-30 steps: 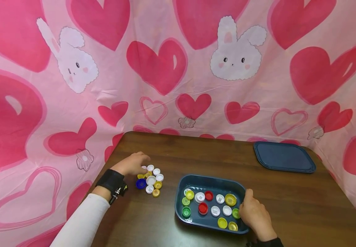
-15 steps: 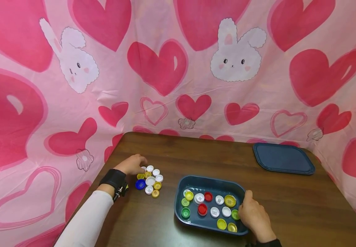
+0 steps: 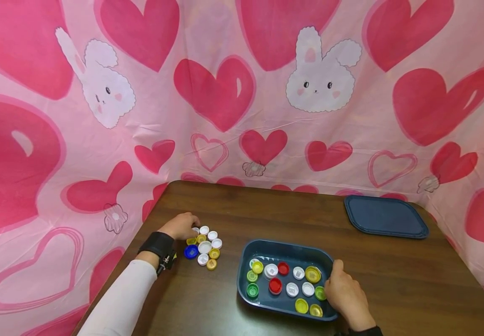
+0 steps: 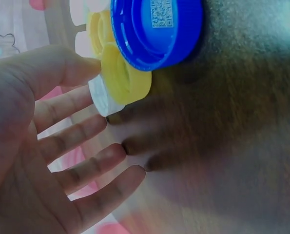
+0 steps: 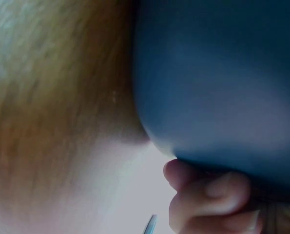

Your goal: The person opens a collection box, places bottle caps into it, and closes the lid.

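Note:
My left hand (image 3: 182, 226) reaches to the far left side of a cluster of bottle caps. In the left wrist view its fingers are mostly straight, with the thumb tip beside a yellow cap (image 4: 127, 78) and the index fingertip at the edge of a white cap (image 4: 103, 97). A blue cap (image 4: 157, 34) lies close by. My right hand (image 3: 348, 294) grips the right end of a dark blue tub (image 3: 286, 243), its fingers curled under the rim in the right wrist view. Inside the tub are several white, red, yellow and green caps, including a red cap (image 3: 275, 285).
Toward the back right of the brown wooden table (image 3: 267, 210) lies a flat dark blue lid (image 3: 386, 216). A pink curtain (image 3: 263, 107) printed with hearts and rabbits hangs behind and beside the table.
My left hand has lowered slightly toward the caps at the cluster's far left side. The right hand keeps its grip on the tub, and the caps lie as before.

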Available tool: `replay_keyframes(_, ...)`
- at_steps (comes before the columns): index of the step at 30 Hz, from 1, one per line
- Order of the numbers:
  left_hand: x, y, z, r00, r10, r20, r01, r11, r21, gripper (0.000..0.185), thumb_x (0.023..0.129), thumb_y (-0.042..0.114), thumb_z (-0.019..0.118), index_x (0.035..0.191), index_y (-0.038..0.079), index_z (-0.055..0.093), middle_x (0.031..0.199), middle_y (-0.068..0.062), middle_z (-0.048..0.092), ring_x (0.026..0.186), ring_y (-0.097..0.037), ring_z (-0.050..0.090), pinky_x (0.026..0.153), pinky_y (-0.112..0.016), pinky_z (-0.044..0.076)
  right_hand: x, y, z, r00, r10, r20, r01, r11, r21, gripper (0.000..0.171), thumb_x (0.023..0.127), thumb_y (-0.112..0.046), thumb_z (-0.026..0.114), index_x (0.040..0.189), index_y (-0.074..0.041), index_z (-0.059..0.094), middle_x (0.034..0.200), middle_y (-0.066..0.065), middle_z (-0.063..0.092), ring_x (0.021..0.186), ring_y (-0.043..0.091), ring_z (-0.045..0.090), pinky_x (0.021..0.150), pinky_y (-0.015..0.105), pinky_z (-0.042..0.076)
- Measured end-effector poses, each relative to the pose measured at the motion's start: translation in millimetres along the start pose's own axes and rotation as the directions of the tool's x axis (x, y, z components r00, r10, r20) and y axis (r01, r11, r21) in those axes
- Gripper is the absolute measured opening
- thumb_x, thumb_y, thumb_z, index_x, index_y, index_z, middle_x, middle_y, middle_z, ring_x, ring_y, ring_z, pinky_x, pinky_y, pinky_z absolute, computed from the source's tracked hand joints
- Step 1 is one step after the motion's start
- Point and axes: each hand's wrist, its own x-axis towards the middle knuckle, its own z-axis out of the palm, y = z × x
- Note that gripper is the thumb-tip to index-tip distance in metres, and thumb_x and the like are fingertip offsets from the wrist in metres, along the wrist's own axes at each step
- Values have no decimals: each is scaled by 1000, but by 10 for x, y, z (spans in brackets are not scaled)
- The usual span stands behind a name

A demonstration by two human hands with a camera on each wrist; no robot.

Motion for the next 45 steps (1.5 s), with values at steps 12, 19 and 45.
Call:
replay_keyframes(12,30,66,18,999,-36,-6,36,999,-17,21,77,11,78,94,2,71,84,-7,63,75,-21,55,70,-34,51,1,-11,15,1000,9,17,-9,1000,4,33,94,-13,53,117,5,38,89,22,63,72,32,59,61,47,48)
replay_keyframes(19,59,32,18,996,-87,-11,86,995,-54,22,78,13,80,95,4,70,81,-6,65,71,-20,56,67,-32,53,-12,-19,-1,1000,7,8,-7,1000,0,32,93,-13,53,116,5,38,89,23,63,73,34,59,62,48,48)
replay_keyframes(45,-82,1068,-241,961,255,-103,-254,967,28,24,77,14,80,99,7,72,90,-2,61,79,-16,58,76,-32,56,-15,-24,-28,1000,-3,1,3,1000,2,32,93,-13,53,114,5,38,87,22,62,73,34,59,62,48,48)
